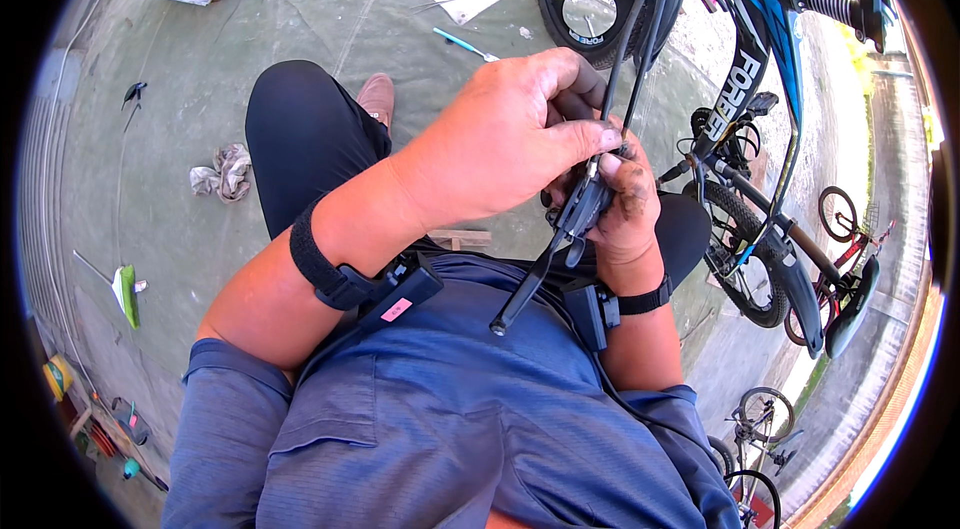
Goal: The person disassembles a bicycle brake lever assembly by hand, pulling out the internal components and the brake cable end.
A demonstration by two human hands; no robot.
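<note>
Black bike brake lever grasped in my R hand; L hand at thin black cable, pinch unclear. Twisting lever cd kink cable.

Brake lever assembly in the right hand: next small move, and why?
I'd probably steady the brake lever assembly with the right hand and let the left hand gently guide a cable: the left thumb sits where the cables meet the assembly. Whether they're seated is hidden.
</note>
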